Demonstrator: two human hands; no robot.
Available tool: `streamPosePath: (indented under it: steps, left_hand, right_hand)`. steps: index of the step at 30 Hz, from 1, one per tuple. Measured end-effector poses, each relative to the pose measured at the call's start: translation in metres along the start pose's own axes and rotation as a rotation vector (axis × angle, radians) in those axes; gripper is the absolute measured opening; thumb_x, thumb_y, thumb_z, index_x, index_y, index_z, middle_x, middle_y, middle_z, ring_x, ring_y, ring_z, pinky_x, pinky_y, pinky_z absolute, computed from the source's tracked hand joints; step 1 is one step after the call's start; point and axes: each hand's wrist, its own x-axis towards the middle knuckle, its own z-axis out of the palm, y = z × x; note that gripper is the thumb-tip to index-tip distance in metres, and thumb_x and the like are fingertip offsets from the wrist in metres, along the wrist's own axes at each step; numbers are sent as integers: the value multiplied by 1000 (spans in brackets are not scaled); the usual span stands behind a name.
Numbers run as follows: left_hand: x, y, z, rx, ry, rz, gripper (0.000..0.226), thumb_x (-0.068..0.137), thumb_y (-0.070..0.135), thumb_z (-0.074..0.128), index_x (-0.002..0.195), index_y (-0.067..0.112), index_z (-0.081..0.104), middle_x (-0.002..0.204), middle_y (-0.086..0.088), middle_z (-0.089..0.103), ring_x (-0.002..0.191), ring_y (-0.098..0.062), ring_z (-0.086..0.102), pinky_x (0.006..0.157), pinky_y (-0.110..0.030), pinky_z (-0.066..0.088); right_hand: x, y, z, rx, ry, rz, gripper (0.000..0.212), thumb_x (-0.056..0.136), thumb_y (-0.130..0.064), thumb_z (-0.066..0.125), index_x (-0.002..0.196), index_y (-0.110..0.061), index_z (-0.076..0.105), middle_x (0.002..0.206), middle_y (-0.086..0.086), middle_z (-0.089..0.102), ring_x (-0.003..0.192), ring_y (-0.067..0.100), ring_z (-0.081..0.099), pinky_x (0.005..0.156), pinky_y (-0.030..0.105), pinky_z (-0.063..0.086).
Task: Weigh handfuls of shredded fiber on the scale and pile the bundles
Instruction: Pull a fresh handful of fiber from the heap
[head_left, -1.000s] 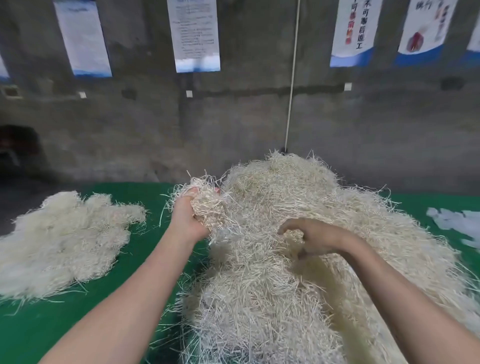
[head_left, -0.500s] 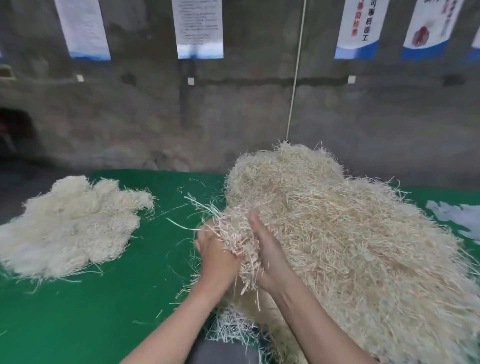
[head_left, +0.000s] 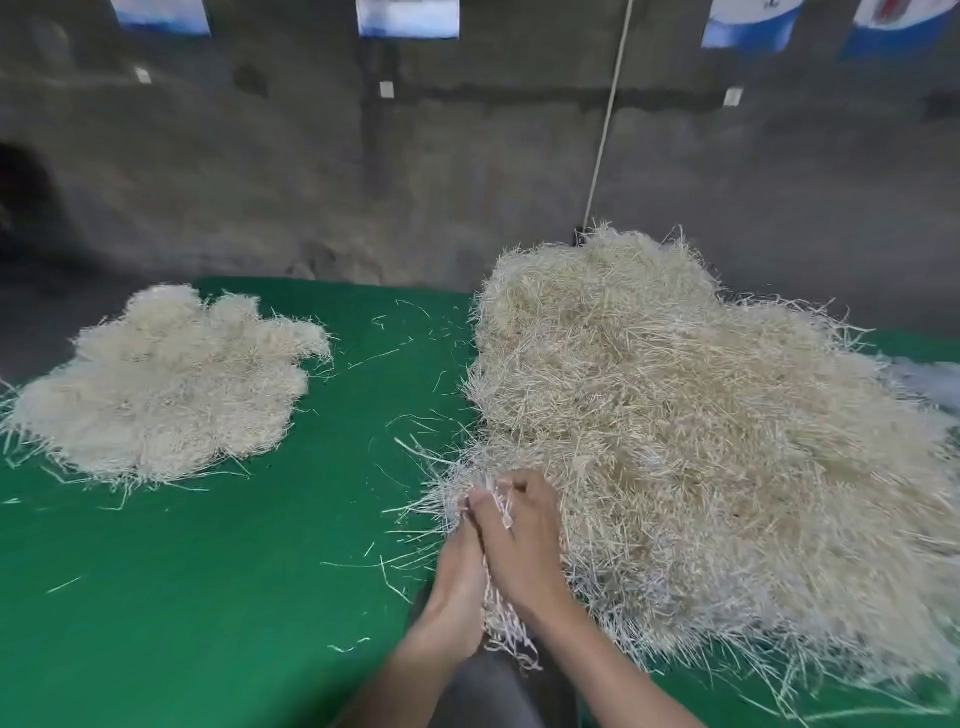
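Observation:
A big heap of pale shredded fiber covers the right half of the green table. At its near left edge my left hand and my right hand are pressed together, palms facing, around a handful of fiber. Strands stick out above the fingertips and hang below the wrists. A flatter pile of fiber bundles lies at the table's far left. No scale is in view.
Loose strands are scattered over the green cloth between the two piles. A grey concrete wall with posters stands behind the table, and a thin cord hangs down it. Something white lies at the far right edge.
My hands came together from apart on the heap, closed on a handful, and drew it down toward the near edge. The view tilted downward.

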Motion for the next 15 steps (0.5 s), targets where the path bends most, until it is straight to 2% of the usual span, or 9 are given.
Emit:
streamPosePath:
  steps: [3,5,6,7,9,10,12,13,15]
  left_hand:
    - [1,-12,-3,212,9,20,37,104,31,31,87,17,61,77,6,65,62,3,61,54,-14,43]
    - [7,-11,-11,431,-18,102,37,102,22,37,76,16,62,63,7,63,49,1,57,49,-15,43]
    - [8,-10,-13,586,-64,170,34,101,20,40,74,18,62,65,7,64,52,0,58,51,-17,47]
    - [9,-12,-15,749,-120,244,28,99,21,43,81,20,64,76,6,67,64,-3,62,61,-18,51]
    - [7,-12,-13,978,-184,339,19,98,23,45,109,21,60,112,5,61,103,-10,59,87,-19,45]
    - [5,-12,-12,977,-167,351,23,97,23,48,119,20,55,120,7,53,114,-11,54,93,-16,39]
    - [3,-9,-12,776,-178,386,20,90,18,60,109,25,59,116,7,57,105,-2,57,86,-12,43]
    - [2,-8,-13,659,-192,396,22,86,15,64,100,31,60,111,7,61,95,5,59,79,-9,45]
    - [3,-9,-18,415,-162,314,28,80,15,70,94,34,55,104,7,60,91,4,58,69,-10,45]
  right_hand:
    - [-3,4,-1,86,45,56,32,93,-42,45,122,-29,40,134,-7,37,126,8,33,111,40,29]
    - [-9,4,-6,155,4,-40,54,92,-39,48,138,-45,19,155,-14,12,141,4,14,118,39,16]
    - [-10,2,-9,99,-9,-166,60,92,-41,45,141,-53,10,157,-18,2,143,0,4,118,37,8]
    - [-9,-1,-13,-9,-66,-320,58,94,-44,39,141,-56,8,157,-20,0,143,-2,0,117,35,4]
    - [0,-5,-17,-177,-283,-428,42,97,-50,29,140,-52,28,155,-16,20,141,-2,13,117,34,9]
    - [4,-9,-22,-176,-423,-323,41,98,-51,30,136,-43,43,149,-12,35,137,1,27,117,36,16]
    - [11,-11,-32,-20,-645,0,50,95,-56,35,124,-24,61,135,-3,54,122,10,49,111,41,32]
    - [12,-8,-35,85,-709,93,54,94,-58,34,122,-22,62,131,-1,57,117,11,53,109,40,35]
    - [4,-1,-39,328,-670,206,54,90,-61,32,122,-27,60,126,-7,60,113,4,55,106,32,36]
